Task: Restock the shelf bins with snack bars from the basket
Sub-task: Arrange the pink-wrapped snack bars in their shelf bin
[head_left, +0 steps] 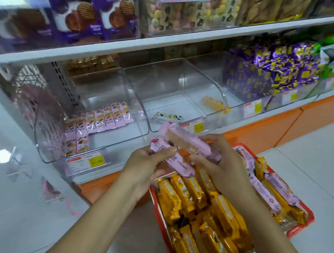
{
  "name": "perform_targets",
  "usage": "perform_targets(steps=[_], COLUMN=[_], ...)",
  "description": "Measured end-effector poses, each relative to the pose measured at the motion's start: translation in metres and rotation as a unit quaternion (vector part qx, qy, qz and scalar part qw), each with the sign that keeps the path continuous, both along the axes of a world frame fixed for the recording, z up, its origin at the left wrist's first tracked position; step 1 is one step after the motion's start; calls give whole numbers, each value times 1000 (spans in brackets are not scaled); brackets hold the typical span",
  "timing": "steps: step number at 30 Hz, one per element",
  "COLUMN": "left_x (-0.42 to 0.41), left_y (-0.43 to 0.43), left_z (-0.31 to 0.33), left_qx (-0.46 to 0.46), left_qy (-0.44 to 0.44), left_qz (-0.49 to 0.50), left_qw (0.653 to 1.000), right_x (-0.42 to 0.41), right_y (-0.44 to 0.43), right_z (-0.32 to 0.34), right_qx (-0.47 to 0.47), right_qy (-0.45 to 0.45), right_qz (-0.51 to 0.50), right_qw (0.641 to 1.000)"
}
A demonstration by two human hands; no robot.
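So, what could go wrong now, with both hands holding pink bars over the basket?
1. The pink bars lie unevenly stacked between the left hand and right hand; one may slip to the floor beside the basket.
2. They may knock over the neat pink row in the left bin.

Head-worn camera looks down, close over basket [298,230].
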State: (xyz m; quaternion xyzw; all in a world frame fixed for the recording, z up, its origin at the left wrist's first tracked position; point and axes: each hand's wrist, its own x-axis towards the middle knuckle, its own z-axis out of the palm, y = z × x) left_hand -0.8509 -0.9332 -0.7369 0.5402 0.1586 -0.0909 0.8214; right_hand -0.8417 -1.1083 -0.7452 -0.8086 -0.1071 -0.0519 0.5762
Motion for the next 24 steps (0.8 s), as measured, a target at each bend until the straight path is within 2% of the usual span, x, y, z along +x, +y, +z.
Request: perform_targets(steps=[4, 7, 9, 11, 15, 19, 22, 24], left_x=[-5, -10, -13, -15, -13, -13, -17, -13], left_y=[24, 37, 45, 52, 65, 73, 71, 67], left_z=[10, 14, 14, 15, 14, 14, 19, 20], left_qx=[-73, -135, -145, -143, -134, -153, -143, -127], left_qy=[-5, -15, -24, -34, -37, -40, -35, -29], left_qz=[24, 20, 13, -1, -2, -6, -25, -24], left_qw=[997, 990, 989, 989, 990, 987, 989, 991], right_x=[12, 16, 18, 18, 18, 19, 24, 33], right_y=[15, 24, 30, 38, 54, 58, 66, 76], right_z=[7, 9, 15, 21, 26, 28, 32, 41], right_qx=[189, 252, 311, 321, 279, 216, 85, -53], right_qy=[106, 182, 217, 262, 350, 363, 318, 272], right_qz=[-9, -8, 23, 63, 145, 157, 179, 188], right_qw=[976, 950, 925, 908, 882, 893, 927, 942])
